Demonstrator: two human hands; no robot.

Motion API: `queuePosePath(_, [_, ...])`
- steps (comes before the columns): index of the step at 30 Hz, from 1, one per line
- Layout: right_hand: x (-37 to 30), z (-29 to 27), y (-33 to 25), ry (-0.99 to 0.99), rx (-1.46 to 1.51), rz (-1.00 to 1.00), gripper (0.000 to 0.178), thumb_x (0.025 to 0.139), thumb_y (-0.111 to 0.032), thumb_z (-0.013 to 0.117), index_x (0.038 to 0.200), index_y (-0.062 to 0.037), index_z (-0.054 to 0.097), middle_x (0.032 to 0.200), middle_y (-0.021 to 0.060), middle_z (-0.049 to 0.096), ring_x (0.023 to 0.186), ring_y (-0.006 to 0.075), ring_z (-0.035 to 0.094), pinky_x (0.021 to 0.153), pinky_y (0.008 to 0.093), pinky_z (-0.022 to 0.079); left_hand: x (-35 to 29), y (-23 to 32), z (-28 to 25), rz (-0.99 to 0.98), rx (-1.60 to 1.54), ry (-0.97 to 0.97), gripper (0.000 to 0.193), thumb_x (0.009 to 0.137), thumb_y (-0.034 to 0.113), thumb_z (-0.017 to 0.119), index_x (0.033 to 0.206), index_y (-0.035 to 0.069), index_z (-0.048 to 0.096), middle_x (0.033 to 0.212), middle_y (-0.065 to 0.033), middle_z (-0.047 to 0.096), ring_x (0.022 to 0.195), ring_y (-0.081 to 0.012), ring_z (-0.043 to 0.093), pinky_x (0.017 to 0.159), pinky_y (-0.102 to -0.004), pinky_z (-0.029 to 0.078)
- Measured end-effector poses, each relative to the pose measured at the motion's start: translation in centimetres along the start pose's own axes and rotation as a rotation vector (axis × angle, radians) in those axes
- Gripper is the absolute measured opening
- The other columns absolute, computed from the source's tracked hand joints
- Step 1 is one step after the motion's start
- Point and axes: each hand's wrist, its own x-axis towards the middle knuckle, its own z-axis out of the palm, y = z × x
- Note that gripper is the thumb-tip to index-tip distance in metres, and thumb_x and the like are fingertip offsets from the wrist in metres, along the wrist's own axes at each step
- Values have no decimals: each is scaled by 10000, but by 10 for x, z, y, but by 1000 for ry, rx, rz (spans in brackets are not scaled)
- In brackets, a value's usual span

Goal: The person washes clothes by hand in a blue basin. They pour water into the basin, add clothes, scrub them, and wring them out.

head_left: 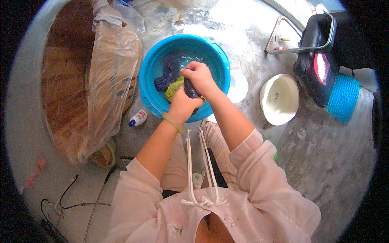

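Both the left hand (182,105) and the right hand (199,79) are closed around one dark cloth (189,87), which they hold over the blue basin (144,79). The left hand is the nearer one; the right grips the upper end. Just beside the basin's near left side is a white bottle (139,117) with blue cap. Inside, a yellow-green fluffy thing (173,88) (its kind I cannot tell) is partly hidden, and next to it lies dark fabric (163,81). Farther right are a white bowl (279,99) and a blue textured basket (343,97).
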Motion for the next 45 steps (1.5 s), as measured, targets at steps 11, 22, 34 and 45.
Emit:
queuePosePath(11, [11,28,19,84,-491,107,250,753,-191,501,876,-4,613,898,251,610,875,389,593,792,456,464,44,-96,16,-105,311,258,339,794,236,577,1035,15,488,984,-136,601,862,-270,578,742,-369,459])
queuePosePath(22, [1,33,50,152,-471,144,226,758,-200,529,896,-39,607,906,214,616,862,372,592,777,433,465,20,-62,21,-203,689,115,544,736,343,606,1122,29,385,958,-248,590,885,-403,580,751,-465,462])
queuePosePath(34, [-32,19,6,-367,837,339,355,861,-200,536,1171,-31,493,1067,91,564,922,170,572,753,322,483,-24,-35,-53,53,141,365,873,560,210,818,1283,23,365,1130,-162,485,995,-277,520,849,-353,426])
queuePosePath(45, [-25,46,-21,-389,959,230,293,792,3,502,1083,-3,536,1025,125,575,937,240,573,806,360,488,-38,-14,-140,229,-999,412,432,729,-41,525,1158,-35,477,1101,-118,538,1008,-234,521,914,-361,389])
